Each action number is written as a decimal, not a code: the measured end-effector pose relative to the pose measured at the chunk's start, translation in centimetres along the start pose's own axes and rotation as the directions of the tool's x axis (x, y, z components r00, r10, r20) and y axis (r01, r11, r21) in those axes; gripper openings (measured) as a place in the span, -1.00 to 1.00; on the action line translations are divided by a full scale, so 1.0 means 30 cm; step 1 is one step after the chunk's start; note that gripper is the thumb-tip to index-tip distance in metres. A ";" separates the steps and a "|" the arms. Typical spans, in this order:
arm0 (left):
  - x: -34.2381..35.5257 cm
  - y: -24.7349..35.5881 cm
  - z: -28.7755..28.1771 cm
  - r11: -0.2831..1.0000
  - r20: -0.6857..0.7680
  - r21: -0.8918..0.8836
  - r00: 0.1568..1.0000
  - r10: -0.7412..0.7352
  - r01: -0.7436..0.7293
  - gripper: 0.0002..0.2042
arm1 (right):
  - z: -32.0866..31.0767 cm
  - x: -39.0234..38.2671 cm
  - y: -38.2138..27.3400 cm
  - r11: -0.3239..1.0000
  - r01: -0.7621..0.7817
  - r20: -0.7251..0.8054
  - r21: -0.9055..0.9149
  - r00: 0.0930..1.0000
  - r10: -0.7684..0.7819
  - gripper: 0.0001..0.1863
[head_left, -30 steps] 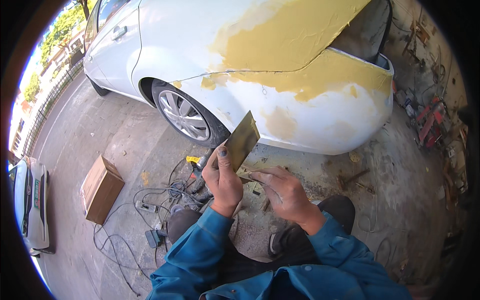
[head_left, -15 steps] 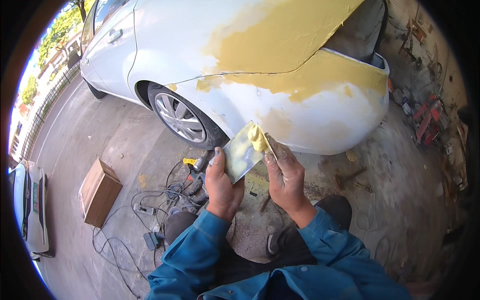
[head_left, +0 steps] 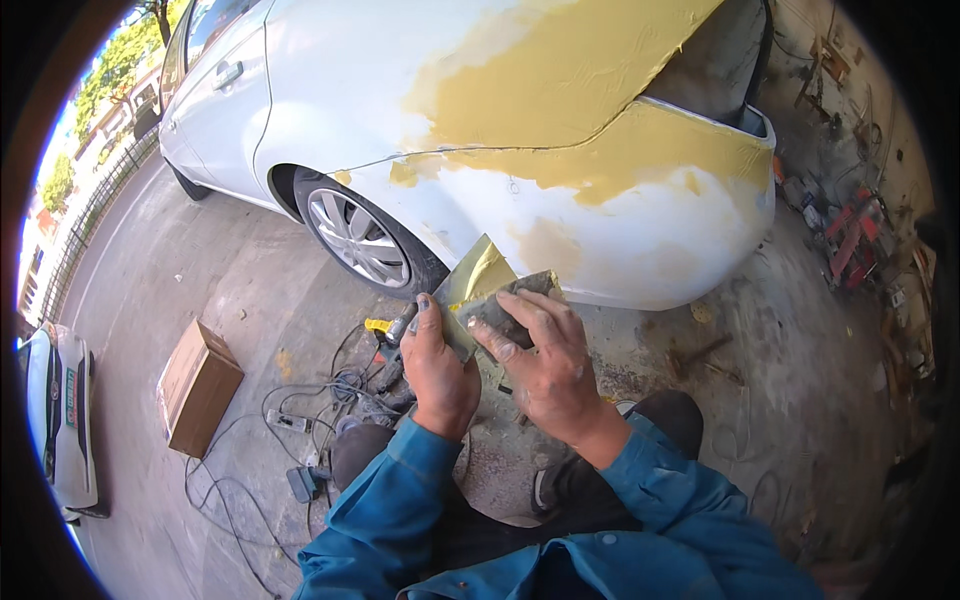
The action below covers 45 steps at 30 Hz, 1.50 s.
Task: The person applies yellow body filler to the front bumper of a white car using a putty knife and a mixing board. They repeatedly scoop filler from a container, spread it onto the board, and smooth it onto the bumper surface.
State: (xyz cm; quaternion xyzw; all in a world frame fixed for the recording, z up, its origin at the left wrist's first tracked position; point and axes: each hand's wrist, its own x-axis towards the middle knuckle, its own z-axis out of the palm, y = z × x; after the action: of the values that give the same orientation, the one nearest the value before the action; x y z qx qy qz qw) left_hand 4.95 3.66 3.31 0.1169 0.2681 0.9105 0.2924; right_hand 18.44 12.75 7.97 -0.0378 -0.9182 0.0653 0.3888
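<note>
My left hand (head_left: 442, 378) grips a flat, square-cornered putty plate (head_left: 477, 258), its thumb along the near edge. Yellow putty is smeared over the plate's face. In my right hand (head_left: 552, 365) is a dark, flat putty spreader (head_left: 493, 312), with the fingers pressed against its face. The spreader lies across the plate, its lower left edge against the putty. Beyond both hands stands a white car (head_left: 620, 240) whose rear panel carries a broad patch of yellow putty (head_left: 560, 90).
The car's rear wheel (head_left: 358, 237) is just beyond my left hand. Power tools (head_left: 392, 352) and tangled cables lie on the floor to the left, near a cardboard box (head_left: 205, 390). Another white car (head_left: 70, 420) stands at the far left. Red metal clutter (head_left: 853, 235) lies along the right wall.
My right hand has turned over, so the spreader's dark face now shows. The spreader has come left and down across the plate, and the putty lump now appears spread along the plate.
</note>
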 end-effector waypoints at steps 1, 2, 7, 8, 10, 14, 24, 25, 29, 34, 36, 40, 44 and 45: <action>0.008 0.003 -0.018 0.999 -0.009 0.025 1.000 0.029 -0.029 -0.57 | -0.001 -0.017 -0.020 1.000 -0.008 0.015 0.005 1.000 0.008 -0.51; 0.020 0.001 -0.039 0.997 -0.018 0.050 0.998 0.059 -0.058 -0.58 | -0.006 -0.024 -0.025 0.999 -0.012 0.046 0.050 0.999 0.009 -0.52; 0.011 0.040 0.005 0.935 -0.087 0.273 0.962 0.260 -0.228 -0.55 | -0.083 0.010 0.017 0.939 -0.149 -0.094 0.310 0.978 0.186 -0.60; -0.010 0.041 0.022 0.858 -0.014 0.436 0.951 0.307 -0.271 -0.53 | -0.099 0.034 0.035 0.936 -0.173 -0.168 0.308 0.958 0.233 -0.61; -0.055 0.036 0.039 0.616 0.173 0.694 0.917 0.359 -0.372 -0.50 | -0.094 0.059 0.059 0.899 -0.227 -0.160 0.375 0.939 0.304 -0.61; -0.061 -0.009 0.038 0.505 0.329 0.680 0.837 0.438 -0.532 -0.54 | -0.051 0.056 -0.001 0.913 -0.163 -0.144 0.374 0.962 0.231 -0.62; -0.016 -0.002 0.009 0.978 -0.018 0.171 0.992 0.125 -0.121 -0.56 | -0.144 -0.020 0.100 0.722 -0.329 -0.088 0.609 0.876 0.474 -0.69; -0.011 0.006 0.011 0.999 0.000 0.053 1.000 0.000 0.000 -0.57 | -0.167 0.008 0.084 0.592 -0.367 -0.056 0.718 0.817 0.574 -0.68; -0.037 -0.050 0.015 0.981 0.049 -0.028 0.981 -0.190 0.191 -0.55 | -0.126 0.038 0.039 0.602 -0.305 -0.105 0.738 0.830 0.548 -0.55; -0.028 -0.050 -0.011 0.970 0.030 -0.123 0.977 -0.209 0.211 -0.50 | -0.033 -0.064 0.058 0.860 -0.276 -0.117 0.430 0.927 0.356 -0.51; -0.023 -0.029 -0.012 0.971 0.058 -0.136 0.980 -0.190 0.196 -0.49 | -0.039 -0.101 0.091 0.918 -0.236 -0.086 0.317 0.957 0.276 -0.47; -0.023 -0.022 0.013 0.983 0.055 -0.103 0.988 -0.147 0.152 -0.53 | -0.124 -0.116 0.147 0.952 -0.270 -0.166 0.142 0.942 0.292 -0.45; -0.044 -0.029 0.034 0.990 0.053 -0.025 0.989 -0.136 0.138 -0.59 | -0.164 -0.037 0.094 0.992 -0.121 -0.195 0.044 0.973 0.127 -0.43; -0.055 -0.030 0.033 0.990 0.044 -0.026 0.989 -0.140 0.142 -0.59 | -0.152 -0.034 0.073 0.995 -0.094 -0.162 0.014 0.982 0.095 -0.43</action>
State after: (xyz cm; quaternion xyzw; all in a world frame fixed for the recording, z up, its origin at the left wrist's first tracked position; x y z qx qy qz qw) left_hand 7.06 3.70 3.54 0.1127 0.2563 0.8886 0.3633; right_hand 22.46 15.21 10.07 -0.0853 -0.8805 0.0833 0.4589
